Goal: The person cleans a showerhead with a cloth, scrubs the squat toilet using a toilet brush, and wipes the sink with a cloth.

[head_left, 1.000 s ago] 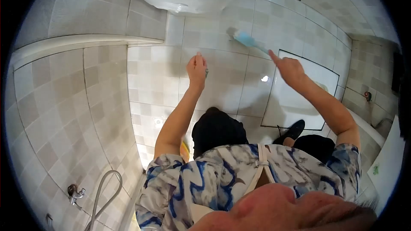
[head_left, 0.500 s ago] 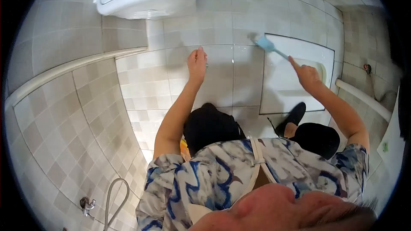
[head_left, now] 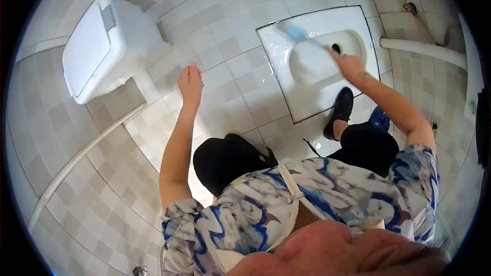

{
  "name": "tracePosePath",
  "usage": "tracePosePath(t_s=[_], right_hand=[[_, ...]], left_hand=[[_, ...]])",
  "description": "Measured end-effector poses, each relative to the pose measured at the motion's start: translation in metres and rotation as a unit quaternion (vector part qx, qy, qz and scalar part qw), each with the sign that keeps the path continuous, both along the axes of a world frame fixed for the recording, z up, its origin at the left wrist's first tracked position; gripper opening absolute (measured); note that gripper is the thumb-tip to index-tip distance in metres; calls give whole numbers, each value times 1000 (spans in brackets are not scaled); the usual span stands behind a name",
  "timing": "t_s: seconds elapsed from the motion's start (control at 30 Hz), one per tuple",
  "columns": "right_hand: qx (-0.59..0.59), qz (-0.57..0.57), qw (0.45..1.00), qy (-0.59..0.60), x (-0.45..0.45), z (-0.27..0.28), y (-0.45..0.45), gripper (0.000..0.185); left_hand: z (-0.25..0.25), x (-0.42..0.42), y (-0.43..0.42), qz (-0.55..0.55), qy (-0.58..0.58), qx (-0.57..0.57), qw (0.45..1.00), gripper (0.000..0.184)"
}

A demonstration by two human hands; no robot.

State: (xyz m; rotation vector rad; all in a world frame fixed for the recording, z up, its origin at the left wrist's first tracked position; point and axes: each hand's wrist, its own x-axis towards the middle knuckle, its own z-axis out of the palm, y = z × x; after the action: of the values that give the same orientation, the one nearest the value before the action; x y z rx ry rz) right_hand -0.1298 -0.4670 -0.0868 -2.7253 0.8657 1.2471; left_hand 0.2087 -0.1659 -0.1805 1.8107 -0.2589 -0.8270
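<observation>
My right hand (head_left: 351, 67) is closed round the handle of a light blue toilet brush (head_left: 296, 32). The brush head, blurred a little, is over the upper left part of a white squat toilet (head_left: 313, 98) set in the floor. My left hand (head_left: 191, 86) is held out above the floor tiles, fingers curled closed. A small greenish bit shows at its side, too small to name. Wet patches shine on the toilet's left edge and the tiles beside it.
A white lidded bin (head_left: 94, 51) stands at the upper left. A pale pipe (head_left: 84, 156) runs along the left wall, another pipe (head_left: 424, 51) along the right. My black shoe (head_left: 339, 112) is at the toilet's lower edge. A tap (head_left: 139, 270) shows at the bottom left.
The view has turned and shifted, so more of the toilet bowl and its drain hole shows. The brush head has moved from the toilet's left corner edge onto its white surface.
</observation>
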Motion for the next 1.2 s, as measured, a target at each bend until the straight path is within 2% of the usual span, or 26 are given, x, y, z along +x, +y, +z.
tracePosePath(t_s=[0.07,0.1,0.13,0.2,0.3,0.33,0.4,0.43,0.47,0.53,0.6,0.67,0.77,0.9,0.97,1.0,1.03,1.07,1.13,1.2], right_hand=[[-13,-23,999,-22,2,34,-14,64],[24,-27,998,-55,13,31,1,66],[41,0,999,-15,37,44,14,65],[94,81,983,-135,55,12,37,66],[103,60,983,-142,71,-25,38,64],[93,60,981,-161,62,-42,34,64],[44,5,972,-231,-16,-61,-3,74],[9,-56,991,-122,-43,-39,-21,76],[-21,-51,987,-148,-84,-26,-40,76],[-74,-112,986,-95,-130,6,-68,61],[-94,-203,961,-166,-153,23,-95,50],[-129,-219,923,-288,-163,11,-138,43],[-202,-247,907,-274,-146,-25,-211,40],[-205,-208,914,-283,-143,-105,-250,39],[-119,-192,957,-182,-137,-86,-190,39],[-106,-186,951,-224,-137,-59,-151,39],[-19,-221,956,-191,-130,-6,-115,39],[-6,-220,966,-133,-116,27,-110,46],[-40,-210,945,-249,-132,5,-138,43],[-100,-228,934,-256,-109,-3,-182,41]], left_hand=[[-5,10,-19,-44,-21,-27,998,41],[-2,17,-20,-56,-17,-26,998,41],[10,15,-39,-63,-19,-19,998,41],[29,8,-69,-75,-30,-10,997,42],[37,4,-110,-85,-16,-5,996,42],[37,-2,-123,-104,-27,-1,994,42],[34,-8,-132,-120,-29,3,992,41],[35,-11,-140,-137,-33,-4,990,40],[37,-15,-150,-157,-36,-14,987,39],[38,-24,-166,-158,-22,-1,987,39],[39,-40,-183,-157,-6,23,987,39],[50,-49,-202,-161,43,10,986,39],[60,-71,-230,-156,66,2,986,37],[57,-110,-256,-184,24,-12,983,35],[64,-131,-263,-219,144,13,965,32],[58,-139,-262,-222,152,10,963,32],[53,-144,-267,-227,138,-1,964,31],[45,-149,-267,-226,124,6,966,30],[45,-150,-266,-212,134,27,968,30],[47,-146,-263,-189,158,67,967,31]])
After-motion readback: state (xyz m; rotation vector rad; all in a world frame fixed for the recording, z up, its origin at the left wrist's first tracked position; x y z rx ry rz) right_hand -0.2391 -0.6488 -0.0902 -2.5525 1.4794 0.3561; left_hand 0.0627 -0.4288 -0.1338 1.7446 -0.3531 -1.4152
